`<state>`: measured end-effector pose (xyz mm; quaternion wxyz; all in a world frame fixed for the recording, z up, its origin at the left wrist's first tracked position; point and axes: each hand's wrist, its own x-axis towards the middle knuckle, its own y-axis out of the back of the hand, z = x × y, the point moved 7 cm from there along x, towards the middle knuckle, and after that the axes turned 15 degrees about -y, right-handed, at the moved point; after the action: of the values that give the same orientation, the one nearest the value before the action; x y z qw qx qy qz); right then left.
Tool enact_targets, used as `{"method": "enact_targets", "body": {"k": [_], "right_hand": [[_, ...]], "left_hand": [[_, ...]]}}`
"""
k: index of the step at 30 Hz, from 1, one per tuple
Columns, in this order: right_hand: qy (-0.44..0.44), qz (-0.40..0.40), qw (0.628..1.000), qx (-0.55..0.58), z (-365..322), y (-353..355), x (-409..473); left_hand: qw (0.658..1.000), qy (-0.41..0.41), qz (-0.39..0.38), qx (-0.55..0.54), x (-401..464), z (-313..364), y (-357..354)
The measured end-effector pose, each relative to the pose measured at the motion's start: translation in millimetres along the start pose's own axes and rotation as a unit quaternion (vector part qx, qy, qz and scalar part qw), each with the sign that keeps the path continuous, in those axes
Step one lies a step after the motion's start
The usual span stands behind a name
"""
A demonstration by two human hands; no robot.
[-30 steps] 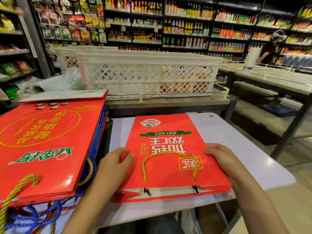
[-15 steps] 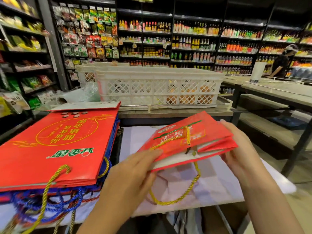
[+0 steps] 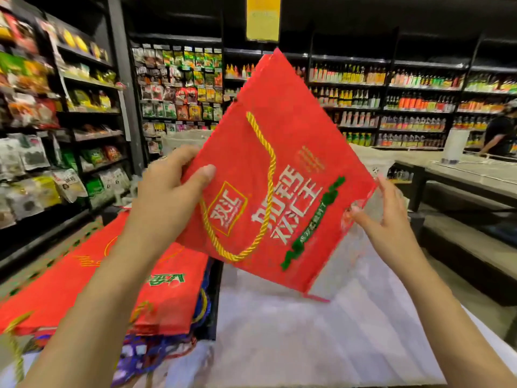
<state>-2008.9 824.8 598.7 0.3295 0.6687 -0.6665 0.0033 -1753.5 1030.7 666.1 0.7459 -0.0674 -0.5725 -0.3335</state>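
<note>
A flat red paper gift bag [image 3: 282,152] with a gold rope handle and white lettering is raised in the air above the white table [image 3: 321,340], tilted on its corner. My left hand [image 3: 167,191] grips its left edge, thumb on the front face. My right hand [image 3: 389,217] is at the bag's right lower edge, fingers spread and reaching behind it; how it holds there is blurred.
A stack of larger red and blue bags [image 3: 106,289] with rope handles lies at the left. Store shelves [image 3: 391,107] of bottles and packets fill the background. A long counter [image 3: 461,175] runs at the right, with a person [image 3: 500,133] behind it.
The red bag went from lying flat on the table to being lifted by both hands and tipped upright in the air. The camera view has tilted up.
</note>
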Motion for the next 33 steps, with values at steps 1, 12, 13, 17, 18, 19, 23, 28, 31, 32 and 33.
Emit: {"method": "enact_targets", "body": {"k": [1,12,13,17,18,19,23,28,31,32,33], "right_hand": [[0.0,-0.001,1.0,-0.006,-3,2,4],[-0.029,-0.087,0.996,0.01,-27,16,26],[-0.042,-0.088,0.995,0.032,-28,17,26],[-0.117,-0.109,0.977,0.138,-23,14,29],[-0.139,-0.118,0.969,0.164,-21,9,29],[-0.16,-0.126,0.961,0.188,-20,3,27],[-0.209,-0.161,0.938,0.224,-26,-39,6],[-0.228,-0.262,0.9,0.263,-52,-99,-28],[-0.235,-0.316,0.881,0.262,-71,-132,-53],[-0.231,-0.328,0.881,0.25,-76,-144,-61],[-0.226,-0.338,0.883,0.235,-81,-155,-69]], "left_hand": [[1.0,0.02,0.0,-0.022,5,-7,4],[0.992,0.114,-0.046,-0.042,47,-61,14],[0.995,0.091,-0.036,0.025,49,-65,19],[0.978,0.1,0.112,0.145,33,-63,39],[0.974,0.17,0.111,0.1,22,-69,33],[0.963,0.252,0.088,0.041,9,-77,20],[0.902,0.393,-0.048,-0.172,-40,-91,-18],[0.938,0.33,0.004,-0.102,-42,-114,38],[0.946,0.316,-0.014,-0.066,-39,-131,74],[0.947,0.313,-0.022,-0.061,-41,-138,84],[0.948,0.313,-0.034,-0.054,-44,-144,94]]}}
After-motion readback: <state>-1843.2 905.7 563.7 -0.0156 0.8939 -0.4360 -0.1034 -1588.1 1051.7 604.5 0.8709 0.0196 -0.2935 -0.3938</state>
